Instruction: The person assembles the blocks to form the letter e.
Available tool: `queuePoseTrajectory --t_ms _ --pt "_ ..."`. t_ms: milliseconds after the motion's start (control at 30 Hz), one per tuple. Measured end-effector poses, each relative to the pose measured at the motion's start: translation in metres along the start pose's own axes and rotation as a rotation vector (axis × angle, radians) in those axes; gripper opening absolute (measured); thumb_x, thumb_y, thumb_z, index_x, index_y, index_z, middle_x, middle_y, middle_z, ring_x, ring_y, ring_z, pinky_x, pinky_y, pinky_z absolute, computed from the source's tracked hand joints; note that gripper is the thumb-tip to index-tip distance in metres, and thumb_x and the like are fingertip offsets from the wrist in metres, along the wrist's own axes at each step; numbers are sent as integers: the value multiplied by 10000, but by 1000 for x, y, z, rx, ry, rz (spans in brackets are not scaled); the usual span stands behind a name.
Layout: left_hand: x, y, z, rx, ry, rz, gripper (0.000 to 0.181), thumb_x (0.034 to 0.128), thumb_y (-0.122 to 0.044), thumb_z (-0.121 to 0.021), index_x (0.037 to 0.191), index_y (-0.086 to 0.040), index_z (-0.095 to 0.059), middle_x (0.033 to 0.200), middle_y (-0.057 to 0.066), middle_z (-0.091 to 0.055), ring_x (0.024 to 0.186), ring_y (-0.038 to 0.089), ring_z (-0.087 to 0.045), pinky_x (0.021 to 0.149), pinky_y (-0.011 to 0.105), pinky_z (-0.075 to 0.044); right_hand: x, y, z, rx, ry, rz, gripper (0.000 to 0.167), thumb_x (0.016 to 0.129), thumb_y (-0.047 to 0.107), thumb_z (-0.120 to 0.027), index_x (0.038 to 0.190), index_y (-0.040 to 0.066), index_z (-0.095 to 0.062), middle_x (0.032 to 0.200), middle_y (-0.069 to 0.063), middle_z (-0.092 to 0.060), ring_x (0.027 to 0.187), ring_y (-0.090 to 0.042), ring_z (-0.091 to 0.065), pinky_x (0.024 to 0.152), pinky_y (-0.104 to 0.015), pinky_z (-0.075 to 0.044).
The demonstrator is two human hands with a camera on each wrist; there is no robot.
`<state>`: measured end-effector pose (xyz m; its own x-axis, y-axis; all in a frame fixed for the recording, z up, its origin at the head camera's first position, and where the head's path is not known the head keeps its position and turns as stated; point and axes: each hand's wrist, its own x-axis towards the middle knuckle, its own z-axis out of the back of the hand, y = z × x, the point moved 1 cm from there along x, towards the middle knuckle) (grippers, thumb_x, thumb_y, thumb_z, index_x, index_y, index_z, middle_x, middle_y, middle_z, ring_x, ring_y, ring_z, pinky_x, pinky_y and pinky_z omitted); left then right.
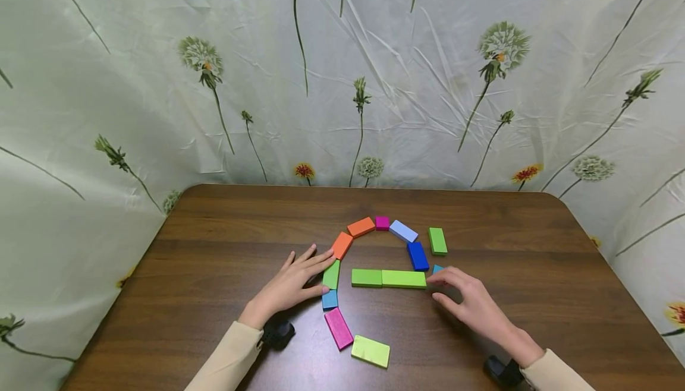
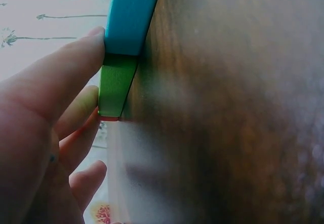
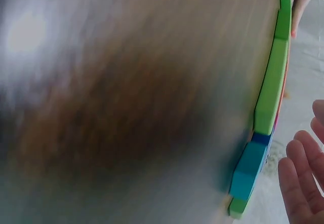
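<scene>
Coloured blocks lie in a curved row on the brown table. Fingers spread, my left hand (image 1: pixel 291 284) rests along the row's left side. Its thumb touches the seam between a green block (image 1: pixel 331 275) and a light blue block (image 1: pixel 329 300), and a fingertip reaches the lower orange block (image 1: pixel 342 245). Two green blocks (image 1: pixel 366 278) (image 1: pixel 404 279) lie end to end across the middle. Loosely bent, my right hand (image 1: pixel 476 305) hovers by their right end, holding nothing. It partly hides a teal block (image 1: pixel 437 268), seen more fully in the right wrist view.
Along the top run another orange block (image 1: pixel 361 227), a magenta block (image 1: pixel 382 223), a pale blue block (image 1: pixel 404 231) and a dark blue block (image 1: pixel 418 257). A green block (image 1: pixel 437 241) lies apart at right. Below are a pink block (image 1: pixel 339 329) and a yellow-green block (image 1: pixel 370 352).
</scene>
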<state>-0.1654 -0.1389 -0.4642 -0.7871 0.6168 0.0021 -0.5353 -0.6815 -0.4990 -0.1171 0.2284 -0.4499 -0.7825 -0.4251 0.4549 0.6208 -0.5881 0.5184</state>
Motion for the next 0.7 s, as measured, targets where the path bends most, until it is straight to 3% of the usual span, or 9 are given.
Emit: queuePoseTrajectory --t_ms 367,700 --pt "0 -1 0 9 -3 3 626 934 -445 -576 1475 -183 -403 1533 -30 -309 1436 292 -125 1080 642 -57 0 -16 5 -99 -52 -78 366 689 -90 -797 999 68 -684 1006 14 -645 889 -138 -578 697 -345 -530" --pt "0 1 -2 8 -3 9 627 934 -450 -574 1479 -195 -397 1536 -44 -298 1440 274 -109 1082 640 -48 0 -25 6 -144 -32 -176 318 723 -51 -791 997 73 -690 1012 -2 -635 878 -173 -556 685 -335 -520"
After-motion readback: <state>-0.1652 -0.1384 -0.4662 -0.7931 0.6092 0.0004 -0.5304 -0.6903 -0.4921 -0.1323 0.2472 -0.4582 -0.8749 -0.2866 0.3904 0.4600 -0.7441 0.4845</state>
